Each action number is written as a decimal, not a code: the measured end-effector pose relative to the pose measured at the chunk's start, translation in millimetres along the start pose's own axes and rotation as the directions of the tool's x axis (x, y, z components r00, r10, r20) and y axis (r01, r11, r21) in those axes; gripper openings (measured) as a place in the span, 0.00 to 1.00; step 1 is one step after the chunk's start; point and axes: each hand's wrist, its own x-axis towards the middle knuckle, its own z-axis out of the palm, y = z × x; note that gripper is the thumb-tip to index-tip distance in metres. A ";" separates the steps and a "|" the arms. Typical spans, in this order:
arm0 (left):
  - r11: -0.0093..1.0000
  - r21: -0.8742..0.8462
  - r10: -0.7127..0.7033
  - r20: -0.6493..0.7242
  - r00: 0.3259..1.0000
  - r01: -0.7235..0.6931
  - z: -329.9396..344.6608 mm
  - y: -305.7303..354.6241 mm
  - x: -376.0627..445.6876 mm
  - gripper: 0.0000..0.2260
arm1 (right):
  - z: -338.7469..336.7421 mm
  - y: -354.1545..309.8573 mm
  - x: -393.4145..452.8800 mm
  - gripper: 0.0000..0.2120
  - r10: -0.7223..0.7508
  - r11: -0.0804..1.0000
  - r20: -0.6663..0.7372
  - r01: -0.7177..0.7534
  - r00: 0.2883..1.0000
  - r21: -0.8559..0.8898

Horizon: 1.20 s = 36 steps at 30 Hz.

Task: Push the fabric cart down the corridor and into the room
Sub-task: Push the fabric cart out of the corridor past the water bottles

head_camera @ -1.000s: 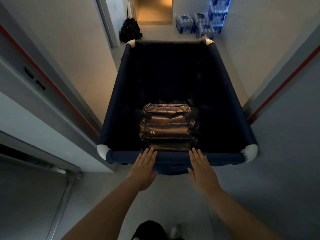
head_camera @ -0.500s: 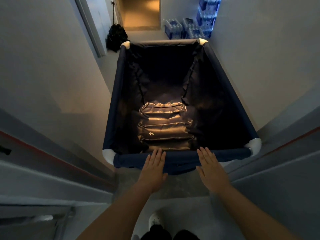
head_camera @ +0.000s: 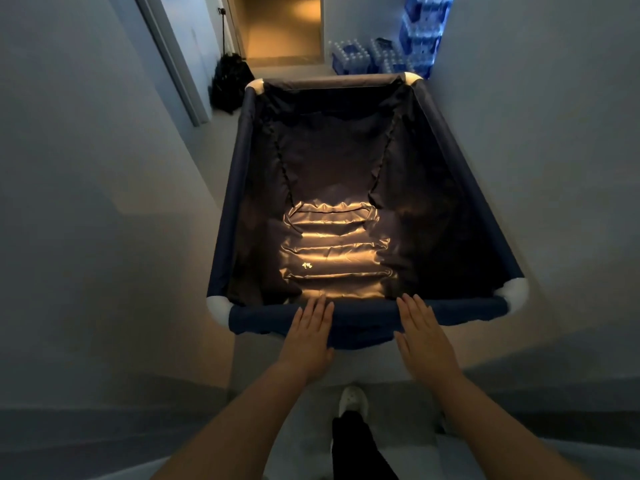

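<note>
- While both palms lie flat on the near rail of the navy fabric cart with white corner joints, fingers straight and pressed together, gripping nothing; left hand, right hand.
- Cart: in the narrow corridor, between pale walls, pointing at the amber-lit doorway.
- Advice: push evenly through both palms; keep it centred; pass between black bag and stacked bottled-water packs.
- Contents: one shiny quilted padded bundle, on the cart's bottom near the rail.

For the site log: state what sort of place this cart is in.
Probably a narrow service corridor in a building: plain pale walls close on both sides, stacked shrink-wrapped packs of water bottles at the far end, and a warm-lit doorway beyond.
</note>
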 end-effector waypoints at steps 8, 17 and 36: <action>0.999 0.042 0.022 0.026 0.999 -0.023 -39.6 -36.5 92.4 0.34 | -18.8 6.7 100.4 0.30 -0.022 0.998 -0.035 0.024 0.999 0.062; 0.991 0.044 0.122 0.031 0.992 -0.123 -78.7 -84.6 164.5 0.31 | -25.6 6.0 196.2 0.29 0.013 1.000 -0.043 -0.014 0.999 -0.003; 0.870 0.094 0.485 0.008 0.874 -0.484 -151.7 -316.5 279.1 0.28 | 22.3 -220.1 379.7 0.35 0.089 0.995 -0.087 -0.085 0.992 0.042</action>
